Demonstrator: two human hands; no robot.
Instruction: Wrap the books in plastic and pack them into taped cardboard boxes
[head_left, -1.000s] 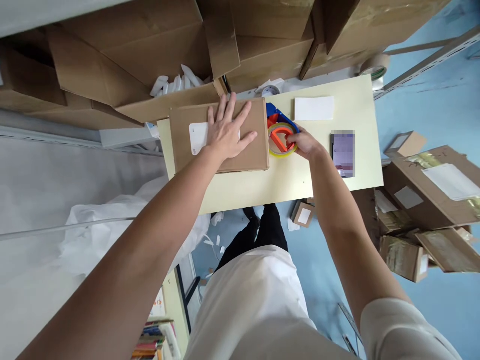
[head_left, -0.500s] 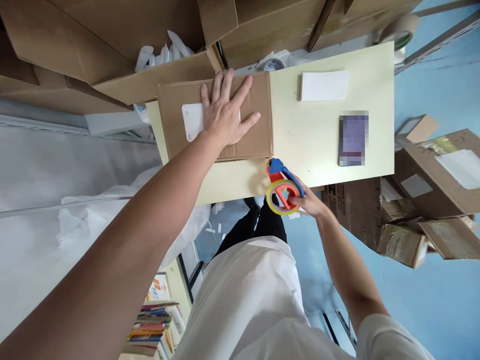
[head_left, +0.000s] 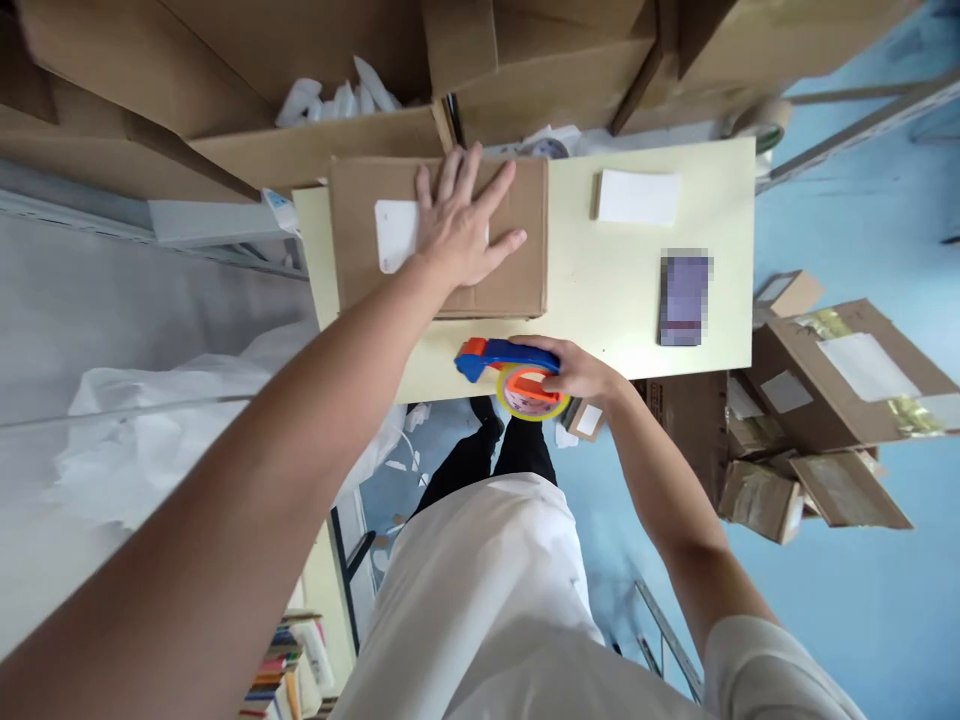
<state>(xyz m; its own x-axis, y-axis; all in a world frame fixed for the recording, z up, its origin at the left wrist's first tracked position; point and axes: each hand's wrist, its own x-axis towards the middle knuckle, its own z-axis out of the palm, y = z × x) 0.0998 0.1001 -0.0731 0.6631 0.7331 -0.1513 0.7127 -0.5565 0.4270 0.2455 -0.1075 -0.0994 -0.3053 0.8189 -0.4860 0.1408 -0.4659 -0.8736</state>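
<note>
My left hand lies flat with spread fingers on top of a closed cardboard box, partly covering a white label there. The box rests on a pale yellow table. At the table's near edge, my right hand is wrapped round a blue and orange tape dispenser carrying a yellow-edged roll of tape. The dispenser's head points left, just in front of the box's near side and apart from it.
On the table's right lie a stack of white labels and a blurred purple object. Large open cartons line the back. More cardboard boxes are piled at right on the blue floor. White plastic sheeting hangs at left.
My right hand has moved left along the table edge and turned the tape dispenser, so its head now points left rather than up at the box's corner. My left hand stays on the box.
</note>
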